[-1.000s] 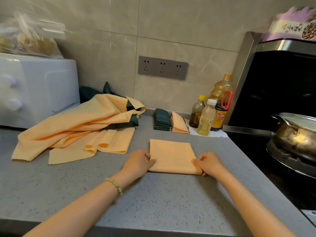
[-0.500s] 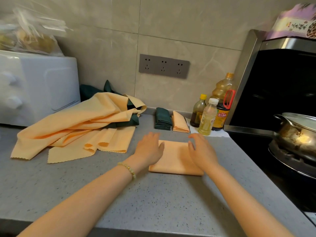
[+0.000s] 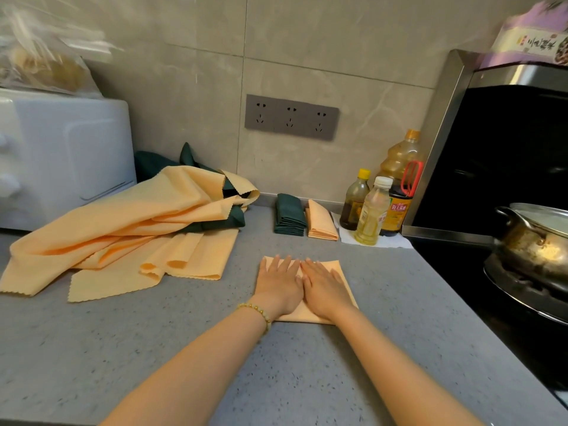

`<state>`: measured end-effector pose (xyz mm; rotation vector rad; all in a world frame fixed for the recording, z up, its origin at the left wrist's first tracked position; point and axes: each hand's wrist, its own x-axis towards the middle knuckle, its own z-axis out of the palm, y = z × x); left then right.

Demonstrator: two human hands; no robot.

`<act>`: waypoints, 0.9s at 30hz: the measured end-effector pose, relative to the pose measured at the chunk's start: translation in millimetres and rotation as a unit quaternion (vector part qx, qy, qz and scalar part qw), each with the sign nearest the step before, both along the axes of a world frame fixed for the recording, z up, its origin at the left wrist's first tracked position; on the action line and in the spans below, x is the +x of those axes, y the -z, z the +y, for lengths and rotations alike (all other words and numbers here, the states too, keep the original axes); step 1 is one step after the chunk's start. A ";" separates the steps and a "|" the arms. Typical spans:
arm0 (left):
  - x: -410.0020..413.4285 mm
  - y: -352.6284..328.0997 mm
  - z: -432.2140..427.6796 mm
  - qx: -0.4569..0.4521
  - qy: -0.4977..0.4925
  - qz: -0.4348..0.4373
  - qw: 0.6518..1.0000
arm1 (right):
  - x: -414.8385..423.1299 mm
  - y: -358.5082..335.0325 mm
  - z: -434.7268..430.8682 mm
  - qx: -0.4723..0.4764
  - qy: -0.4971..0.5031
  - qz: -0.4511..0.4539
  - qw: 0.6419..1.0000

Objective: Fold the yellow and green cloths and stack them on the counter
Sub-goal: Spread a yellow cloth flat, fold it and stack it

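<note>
A folded yellow cloth lies flat on the grey counter in front of me. My left hand and my right hand press down on it side by side, palms flat and fingers straight, covering most of it. Behind it, near the wall, stand a folded green cloth and a folded yellow cloth next to each other. To the left sits a loose heap of unfolded yellow cloths with green cloth partly buried under it.
A white oven stands at the back left with a plastic bag on top. Three bottles are grouped at the back right. Right of the counter are a black stove and a metal pot.
Both hands left the cloth's side edges, slid onto its top and met in the middle. They now press flat on the cloth.
</note>
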<state>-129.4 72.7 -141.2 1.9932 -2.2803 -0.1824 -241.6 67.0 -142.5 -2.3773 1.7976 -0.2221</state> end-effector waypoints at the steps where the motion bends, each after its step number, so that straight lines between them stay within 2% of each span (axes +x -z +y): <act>1: 0.8 0.3 6.8 0.000 0.000 -0.006 1.000 | 1.0 -0.1 7.6 0.001 0.000 0.003 1.000; 8: 9.0 10.6 67.5 0.000 0.010 -0.030 1.000 | 1.3 9.3 70.6 -0.001 -0.011 -0.001 1.000; 22: 59.8 3.8 77.5 0.044 0.068 -0.004 0.997 | -56.9 0.7 67.0 0.057 -0.009 0.057 0.997; 27: 78.1 -6.5 85.4 0.045 0.112 -0.037 0.992 | -62.4 -0.1 72.5 0.030 -0.022 0.054 0.998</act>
